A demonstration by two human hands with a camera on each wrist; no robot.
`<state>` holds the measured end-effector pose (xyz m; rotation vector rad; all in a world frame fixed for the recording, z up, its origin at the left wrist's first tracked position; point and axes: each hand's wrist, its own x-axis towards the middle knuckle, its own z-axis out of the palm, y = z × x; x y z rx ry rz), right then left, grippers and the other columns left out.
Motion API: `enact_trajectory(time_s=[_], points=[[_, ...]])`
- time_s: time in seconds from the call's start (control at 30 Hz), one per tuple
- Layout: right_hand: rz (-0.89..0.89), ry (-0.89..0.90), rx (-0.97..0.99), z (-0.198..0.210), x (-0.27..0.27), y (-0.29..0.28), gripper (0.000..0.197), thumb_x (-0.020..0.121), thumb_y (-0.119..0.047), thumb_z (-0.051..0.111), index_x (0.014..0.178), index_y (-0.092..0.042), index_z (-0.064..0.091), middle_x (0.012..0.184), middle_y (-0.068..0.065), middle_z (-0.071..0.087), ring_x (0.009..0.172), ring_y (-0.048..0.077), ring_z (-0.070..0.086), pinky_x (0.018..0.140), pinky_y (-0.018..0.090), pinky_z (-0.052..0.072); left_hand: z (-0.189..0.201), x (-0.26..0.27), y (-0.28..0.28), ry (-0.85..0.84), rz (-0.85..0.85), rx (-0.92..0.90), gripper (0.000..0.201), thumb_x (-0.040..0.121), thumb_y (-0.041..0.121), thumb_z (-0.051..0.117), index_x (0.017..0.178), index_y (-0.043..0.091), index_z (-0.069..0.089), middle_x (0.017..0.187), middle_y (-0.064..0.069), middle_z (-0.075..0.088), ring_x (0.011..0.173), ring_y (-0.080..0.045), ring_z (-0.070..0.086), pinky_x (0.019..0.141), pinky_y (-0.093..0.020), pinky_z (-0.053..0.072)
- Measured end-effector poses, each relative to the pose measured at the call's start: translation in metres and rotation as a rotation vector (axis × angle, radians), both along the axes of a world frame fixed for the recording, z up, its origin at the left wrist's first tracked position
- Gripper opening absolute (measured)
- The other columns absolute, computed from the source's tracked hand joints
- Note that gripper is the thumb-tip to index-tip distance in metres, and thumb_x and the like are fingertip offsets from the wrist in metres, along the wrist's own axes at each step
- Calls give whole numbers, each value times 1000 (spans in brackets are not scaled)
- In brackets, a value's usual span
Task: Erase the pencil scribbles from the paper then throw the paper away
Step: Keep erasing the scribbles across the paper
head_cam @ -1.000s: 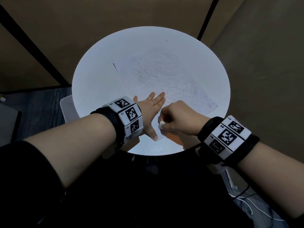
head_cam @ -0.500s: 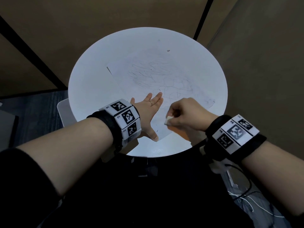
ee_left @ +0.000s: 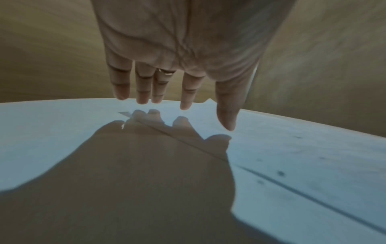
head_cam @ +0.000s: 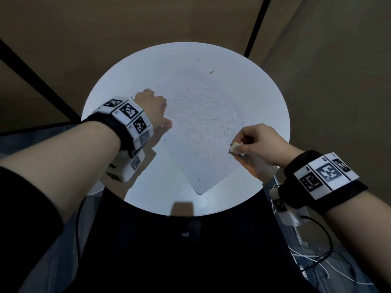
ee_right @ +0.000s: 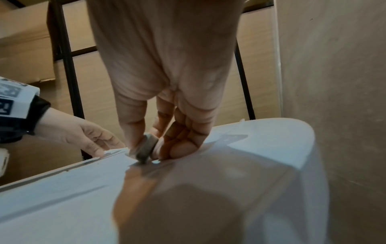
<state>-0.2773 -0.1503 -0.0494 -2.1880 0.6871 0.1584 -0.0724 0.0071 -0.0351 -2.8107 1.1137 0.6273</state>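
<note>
Right hand [head_cam: 257, 142] pinching a small off-white block eraser [head_cam: 234, 148] between thumb and fingers, its tip touching the white sheet of paper [head_cam: 203, 127] covered in faint pencil scribbles [head_cam: 213, 123]. Left hand [head_cam: 153, 108] spread wide, fingers [ee_left: 144, 89] straight over the sheet's far-left edge. Paper flat between both hands on the round white table [head_cam: 105, 115].

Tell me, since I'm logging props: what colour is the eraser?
Off-white eraser, its rubbing end grey; head view shows it best.
</note>
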Motion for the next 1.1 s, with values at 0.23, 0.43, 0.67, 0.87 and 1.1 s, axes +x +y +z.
enact_trajectory(time_s=[0.23,0.43,0.67,0.87,1.1], points=[[39,45,4,5,5,-7,7,79,-9,68,75,-13,64,79,0,69,74,10,60,69,18,46,-9,33,6,13,167,-30,64,87,40,63,135,4,40,133,-22,46,111,-34,50,88,-38,39],[142,84,-52,7,12,7,3,79,-16,68,79,-14,65,83,2,71,78,14,63,67,19,47,-14,44,14,-29,193,-30,64,82,42,68,132,13,42,131,-20,43,121,-36,41,93,-39,38],[144,86,-79,7,18,11,4,80,-17,68,79,-16,64,87,-1,71,78,7,60,61,6,41,-10,50,36,77,235,-138,15,82,9,69,96,10,65,92,-4,59,87,-20,52,61,-25,37],[69,56,-157,11,14,1,2,81,-13,66,81,-12,64,84,0,66,77,11,55,62,12,40,-11,53,52,-48,326,-153,13,86,16,63,94,7,69,99,-10,67,93,-28,59,70,-30,45],[11,64,-148,10,7,-3,5,82,-14,65,85,-10,66,82,1,66,78,13,57,61,13,41,-10,38,22,78,309,-240,25,88,20,63,113,15,62,119,-10,54,104,-25,53,78,-27,35]])
